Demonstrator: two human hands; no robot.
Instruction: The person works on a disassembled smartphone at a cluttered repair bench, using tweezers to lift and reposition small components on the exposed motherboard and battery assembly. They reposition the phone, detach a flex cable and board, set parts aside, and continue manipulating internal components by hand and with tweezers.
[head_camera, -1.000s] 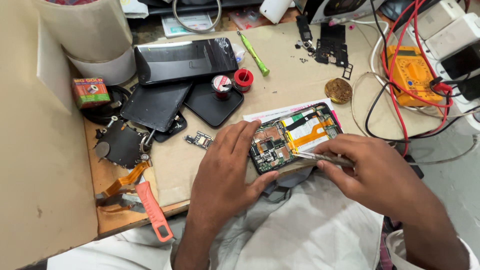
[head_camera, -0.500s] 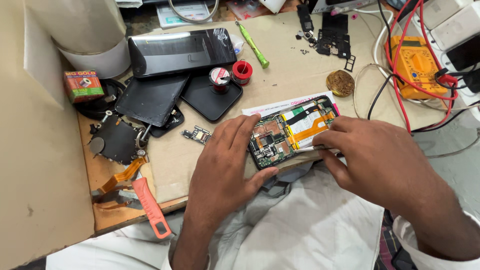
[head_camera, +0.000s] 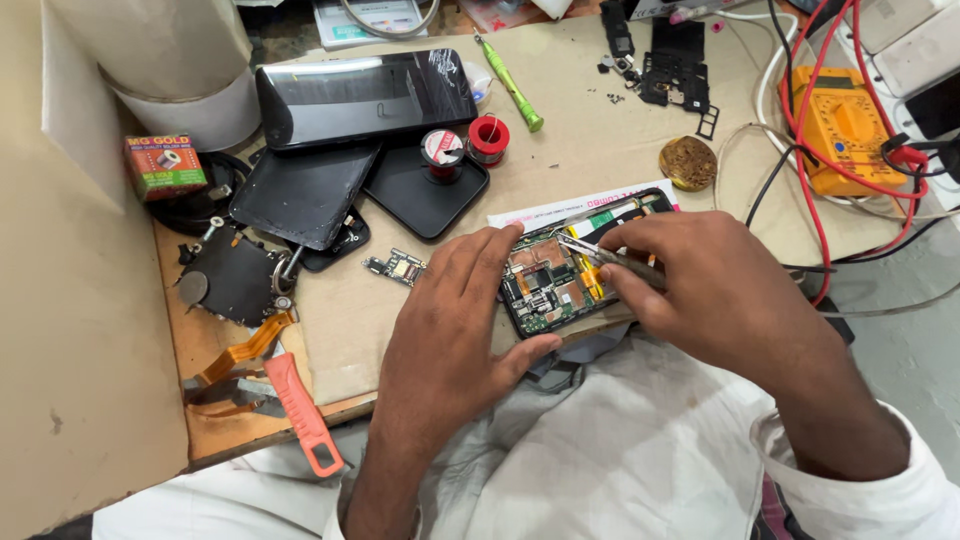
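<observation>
An opened phone (head_camera: 556, 280) with its circuit board showing lies at the table's near edge on a white sheet. My left hand (head_camera: 450, 320) rests flat beside it and pins its left side with thumb and fingers. My right hand (head_camera: 705, 285) covers the phone's right part and holds metal tweezers (head_camera: 600, 255), whose tips point left onto the board near its upper middle.
Black phone screens and back covers (head_camera: 365, 100) lie at the back left, with two small solder spools (head_camera: 470, 145), a green screwdriver (head_camera: 512, 88) and a small loose board (head_camera: 397, 267). An orange multimeter (head_camera: 838, 130) with red and black leads sits at the right. Orange-handled pliers (head_camera: 300, 410) lie near left.
My right hand has moved left over the phone, bringing the tweezers' tips further onto the board. My left hand stays in place. The camera has moved closer.
</observation>
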